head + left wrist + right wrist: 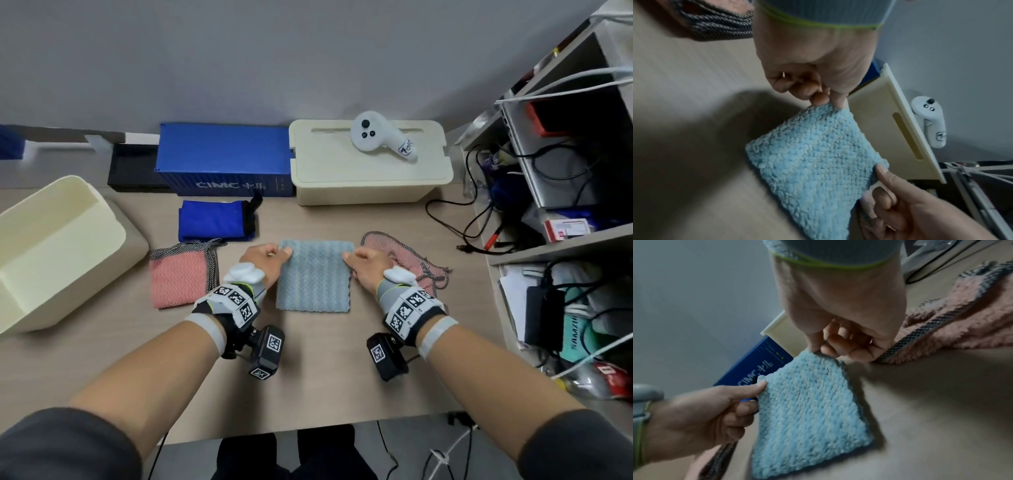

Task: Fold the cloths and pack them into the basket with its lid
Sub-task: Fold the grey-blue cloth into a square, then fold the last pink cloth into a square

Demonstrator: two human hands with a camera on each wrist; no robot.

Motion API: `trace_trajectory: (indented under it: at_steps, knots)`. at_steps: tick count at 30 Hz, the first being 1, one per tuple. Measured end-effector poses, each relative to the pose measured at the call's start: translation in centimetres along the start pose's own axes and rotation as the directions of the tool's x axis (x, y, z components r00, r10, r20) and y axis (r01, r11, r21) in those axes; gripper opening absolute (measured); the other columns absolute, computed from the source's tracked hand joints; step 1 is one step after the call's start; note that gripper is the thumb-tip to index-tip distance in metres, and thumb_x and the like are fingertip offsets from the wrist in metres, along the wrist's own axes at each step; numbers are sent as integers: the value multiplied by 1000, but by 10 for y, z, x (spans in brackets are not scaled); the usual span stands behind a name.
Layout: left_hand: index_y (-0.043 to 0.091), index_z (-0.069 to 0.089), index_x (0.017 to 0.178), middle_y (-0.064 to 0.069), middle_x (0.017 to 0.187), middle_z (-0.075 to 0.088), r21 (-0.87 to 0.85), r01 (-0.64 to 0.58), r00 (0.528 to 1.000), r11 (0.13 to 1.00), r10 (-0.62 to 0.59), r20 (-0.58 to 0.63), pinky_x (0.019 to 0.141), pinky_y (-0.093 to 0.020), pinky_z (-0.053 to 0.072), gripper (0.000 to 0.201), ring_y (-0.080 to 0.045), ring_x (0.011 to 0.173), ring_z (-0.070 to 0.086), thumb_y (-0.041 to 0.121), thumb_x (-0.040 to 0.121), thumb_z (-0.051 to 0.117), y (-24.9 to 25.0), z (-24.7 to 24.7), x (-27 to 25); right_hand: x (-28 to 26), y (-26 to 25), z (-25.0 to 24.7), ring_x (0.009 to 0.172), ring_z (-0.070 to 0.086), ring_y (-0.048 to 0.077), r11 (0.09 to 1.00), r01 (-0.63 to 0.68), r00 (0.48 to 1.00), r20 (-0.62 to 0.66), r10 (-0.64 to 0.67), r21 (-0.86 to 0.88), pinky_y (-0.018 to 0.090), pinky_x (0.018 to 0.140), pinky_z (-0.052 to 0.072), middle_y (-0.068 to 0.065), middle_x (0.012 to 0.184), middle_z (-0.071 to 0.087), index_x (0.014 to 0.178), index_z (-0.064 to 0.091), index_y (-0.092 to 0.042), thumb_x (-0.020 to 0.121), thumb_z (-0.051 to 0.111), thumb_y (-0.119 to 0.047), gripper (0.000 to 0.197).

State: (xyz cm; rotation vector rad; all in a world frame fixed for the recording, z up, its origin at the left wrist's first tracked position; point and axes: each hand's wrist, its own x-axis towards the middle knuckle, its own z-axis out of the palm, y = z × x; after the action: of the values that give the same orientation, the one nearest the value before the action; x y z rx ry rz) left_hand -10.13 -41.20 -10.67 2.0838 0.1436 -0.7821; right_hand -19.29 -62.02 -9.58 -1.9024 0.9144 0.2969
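A light blue fluffy cloth (pixel 314 277) lies folded on the table in front of me. My left hand (pixel 265 258) pinches its far left corner, and my right hand (pixel 363 263) pinches its far right corner. In the left wrist view the blue cloth (pixel 813 155) hangs from the left hand (pixel 824 99); the right wrist view shows the cloth (pixel 809 404) under the right hand (pixel 830 345). A folded pink cloth (pixel 180 275) lies to the left, a crumpled pink cloth (pixel 416 260) to the right, a folded dark blue cloth (pixel 214 221) behind. The cream basket (pixel 51 253) stands open at the left.
A cream lidded box (pixel 370 164) with a white controller (pixel 380 135) on top stands at the back, beside a blue container model (pixel 222 159). Shelves (pixel 561 205) with cables and clutter stand at the right. The table (pixel 308 377) stretches toward me.
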Motion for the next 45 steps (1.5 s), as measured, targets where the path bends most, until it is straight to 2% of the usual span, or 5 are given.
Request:
trace_trajectory:
  at_steps: [6, 16, 29, 35, 45]
  knots:
    - [20, 61, 117, -1, 104, 67, 246, 79, 992, 966, -52, -117, 89, -33, 51, 51, -23, 97, 64, 45, 74, 75, -13, 3, 10, 5, -3, 6, 110, 59, 24, 967, -124, 992, -13, 124, -224, 24, 84, 39, 4, 122, 62, 131, 54, -13, 88, 65, -31, 47]
    - [15, 67, 88, -6, 96, 68, 254, 47, 999, 966, -50, 4, 71, -35, 56, 33, -26, 80, 66, 40, 68, 74, 2, 20, -1, 0, -8, 42, 64, 57, 19, 944, -150, 989, -35, 146, -295, 21, 53, 41, 2, 79, 65, 69, 59, -18, 76, 65, -33, 18]
    - [15, 46, 131, 1, 117, 61, -203, -46, 988, 978, 15, -153, 81, -26, 51, 53, -16, 95, 62, 15, 85, 71, 19, -19, 15, 30, -44, 31, 97, 66, 24, 973, -29, 1000, 18, 25, 231, 36, 92, 54, 8, 112, 68, 123, 58, -10, 82, 70, -9, 43]
    - [26, 57, 129, -6, 145, 44, 371, -370, 915, 852, 403, -11, 110, -36, 30, 42, -28, 133, 41, 35, 88, 61, 5, -3, 5, 14, -10, -25, 104, 58, 23, 965, -68, 978, -209, 14, -254, 30, 93, 47, 2, 114, 60, 105, 68, -29, 79, 66, -29, 26]
    - [41, 48, 138, -3, 162, 16, 586, -201, 963, 785, 49, 265, 120, -46, 10, 50, -33, 148, 10, 59, 91, 46, 20, 9, -2, -24, 39, -55, 120, 49, 31, 682, -248, 967, -136, 214, -688, 40, 103, 43, 5, 125, 56, 112, 69, -26, 80, 61, -46, 39]
